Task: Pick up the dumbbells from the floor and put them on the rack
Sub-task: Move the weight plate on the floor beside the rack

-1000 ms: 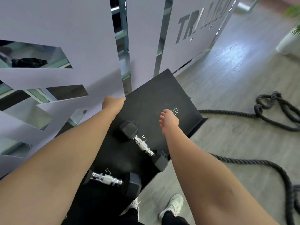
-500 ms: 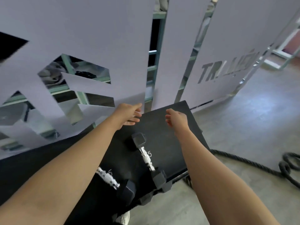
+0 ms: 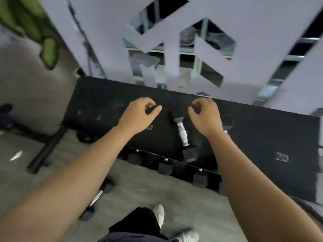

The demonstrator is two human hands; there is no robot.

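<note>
The black rack [image 3: 262, 137] runs across the middle of the blurred frame. One dumbbell [image 3: 182, 135] with a chrome handle and black hex heads lies on its top shelf between my hands. A second dumbbell [image 3: 226, 124] shows partly behind my right wrist. My left hand [image 3: 139, 116] and my right hand [image 3: 205, 116] hover above the shelf, fingers loosely curled and apart, holding nothing. On the floor under my left forearm lies another dumbbell [image 3: 97, 198], partly hidden. Several hex heads [image 3: 165, 168] stick out from the lower shelf.
A grey partition with cut-out shapes [image 3: 174, 49] stands right behind the rack. A dark bar [image 3: 47, 151] lies on the floor at the left. Green leaves [image 3: 47, 49] show at the upper left. My white shoes [image 3: 160, 215] stand on the grey floor below.
The view has swung left, so the rack now lies crosswise and a floor dumbbell shows at lower left. Both hands stay empty above the shelf, fingers more curled.
</note>
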